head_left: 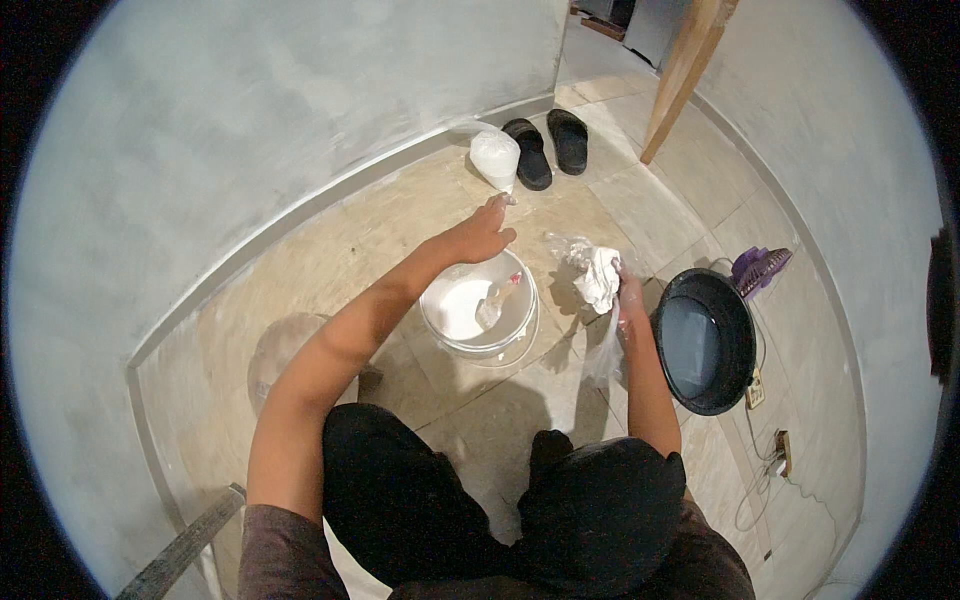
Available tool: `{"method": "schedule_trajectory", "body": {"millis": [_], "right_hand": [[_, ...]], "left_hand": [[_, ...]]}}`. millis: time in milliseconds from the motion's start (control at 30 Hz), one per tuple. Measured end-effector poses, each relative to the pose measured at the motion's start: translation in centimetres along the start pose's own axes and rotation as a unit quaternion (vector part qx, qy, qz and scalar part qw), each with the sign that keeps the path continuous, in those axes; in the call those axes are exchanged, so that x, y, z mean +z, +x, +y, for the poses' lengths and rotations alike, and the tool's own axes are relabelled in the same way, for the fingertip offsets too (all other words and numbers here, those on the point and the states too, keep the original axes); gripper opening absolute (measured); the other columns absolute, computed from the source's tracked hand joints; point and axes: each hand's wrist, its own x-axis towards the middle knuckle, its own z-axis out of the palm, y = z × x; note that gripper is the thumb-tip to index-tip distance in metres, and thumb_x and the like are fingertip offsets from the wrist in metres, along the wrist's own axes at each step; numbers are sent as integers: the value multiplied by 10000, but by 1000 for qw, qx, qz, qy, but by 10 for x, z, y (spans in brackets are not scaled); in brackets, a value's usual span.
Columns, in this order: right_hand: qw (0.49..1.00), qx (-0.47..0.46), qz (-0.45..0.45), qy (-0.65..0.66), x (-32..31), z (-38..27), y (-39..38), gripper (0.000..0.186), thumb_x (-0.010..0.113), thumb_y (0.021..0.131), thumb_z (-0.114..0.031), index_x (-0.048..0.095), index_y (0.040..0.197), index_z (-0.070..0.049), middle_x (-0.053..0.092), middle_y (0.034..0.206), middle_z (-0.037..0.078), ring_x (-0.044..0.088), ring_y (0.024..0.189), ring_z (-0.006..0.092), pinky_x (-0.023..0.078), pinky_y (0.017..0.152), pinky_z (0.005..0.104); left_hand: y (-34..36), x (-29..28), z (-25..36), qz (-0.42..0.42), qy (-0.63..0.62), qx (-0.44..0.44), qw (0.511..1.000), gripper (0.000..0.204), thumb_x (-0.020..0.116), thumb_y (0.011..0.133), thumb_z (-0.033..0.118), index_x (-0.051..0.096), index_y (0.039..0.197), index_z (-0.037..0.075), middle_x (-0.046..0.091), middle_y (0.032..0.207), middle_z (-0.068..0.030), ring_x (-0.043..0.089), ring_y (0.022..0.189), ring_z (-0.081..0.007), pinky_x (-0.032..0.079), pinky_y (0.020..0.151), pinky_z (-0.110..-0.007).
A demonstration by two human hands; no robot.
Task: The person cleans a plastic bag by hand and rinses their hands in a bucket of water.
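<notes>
My right hand (631, 300) is closed around a clear plastic bag with a lump of white paste (601, 280) in it, and the loose plastic hangs below. My left hand (484, 233) stretches forward over the far rim of a white bucket, thumb apart from the fingers and nothing in it. Its fingertips end just short of, or at, the near corner of a tied plastic bag of white material (495, 158); I cannot tell if they touch. White paste lies in the bucket (432, 318), along with a tool (497, 300) that has some red on it.
To the right stands a black tub (743, 375) holding greyish water. Beside it are a purple fan (760, 270), a socket block (757, 388) and loose cords. Black clogs (568, 142) sit near the wall. A wooden post (685, 85) leans by the doorway.
</notes>
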Motion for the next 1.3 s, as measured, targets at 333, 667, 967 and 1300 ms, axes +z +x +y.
{"method": "schedule_trajectory", "body": {"millis": [333, 667, 967, 1300], "right_hand": [[986, 55, -111, -108, 139, -65, -57, 309, 480, 936, -189, 547, 1179, -10, 675, 922, 91, 666, 728, 169, 560, 654, 296], [827, 135, -250, -485, 255, -84, -78, 470, 510, 946, -212, 425, 1336, 36, 602, 1160, 120, 622, 930, 134, 522, 797, 263], [235, -8, -534, -812, 325, -42, -43, 470, 429, 941, -297, 492, 1280, 21, 515, 1310, 195, 478, 1226, 299, 360, 1036, 358], [420, 325, -440, -724, 340, -34, -38, 592, 753, 749, -225, 506, 1243, -13, 665, 998, 101, 653, 818, 185, 551, 690, 327]], "left_hand": [[-21, -36, -21, 82, -15, -43, 996, 549, 457, 866, 172, 301, 1356, -22, 372, 1331, -290, 380, 1276, -372, 276, 1091, -387], [-65, -78, -15, -29, -32, -133, 990, 555, 470, 819, 189, 372, 1335, 8, 451, 1293, -233, 511, 1134, -340, 377, 1002, -405], [-84, -93, -6, -170, -11, -134, 976, 685, 641, 650, 166, 479, 1297, 7, 503, 1306, -210, 486, 1199, -321, 377, 1011, -382], [-91, -78, 9, -243, -172, -150, 943, 935, 788, 614, 107, 296, 1402, 5, 513, 1322, -174, 520, 1151, -243, 425, 938, -348]]}}
